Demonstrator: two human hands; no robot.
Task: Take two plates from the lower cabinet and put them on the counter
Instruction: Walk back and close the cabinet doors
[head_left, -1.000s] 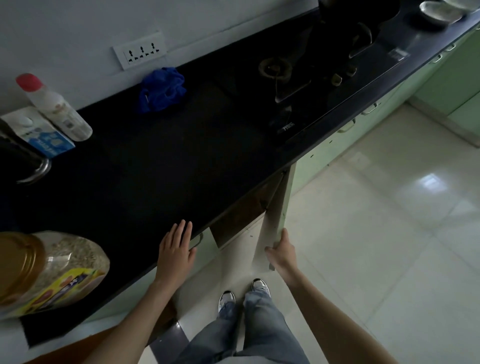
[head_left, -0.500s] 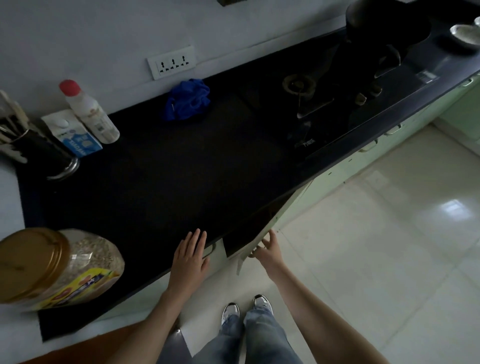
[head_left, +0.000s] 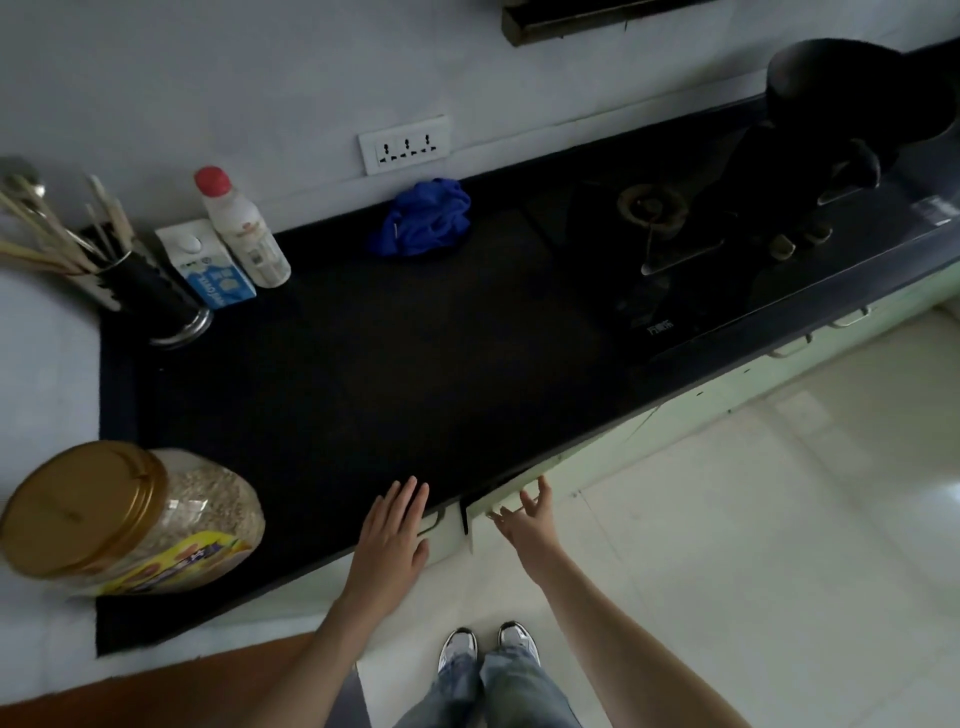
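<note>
No plates are in view. The black counter (head_left: 415, 364) stretches across the middle of the head view. My left hand (head_left: 392, 535) lies flat on the counter's front edge, fingers together and holding nothing. Just to its right, my right hand (head_left: 524, 525) has its fingers spread against the edge of the pale green lower cabinet door (head_left: 587, 462). The door stands only slightly ajar, with a thin dark gap beside it. The cabinet's inside is hidden.
A big jar of oats (head_left: 130, 519) stands at the counter's near left. At the back are a utensil holder (head_left: 150, 296), a milk carton (head_left: 213, 270), a white bottle (head_left: 241, 228) and a blue cloth (head_left: 426, 218). The gas stove (head_left: 701, 260) with a black pot (head_left: 857, 98) is at right.
The cabinet door has swung from wide open to almost shut, with my right hand following it. The view has tilted up toward the wall. My left hand stays on the counter edge.
</note>
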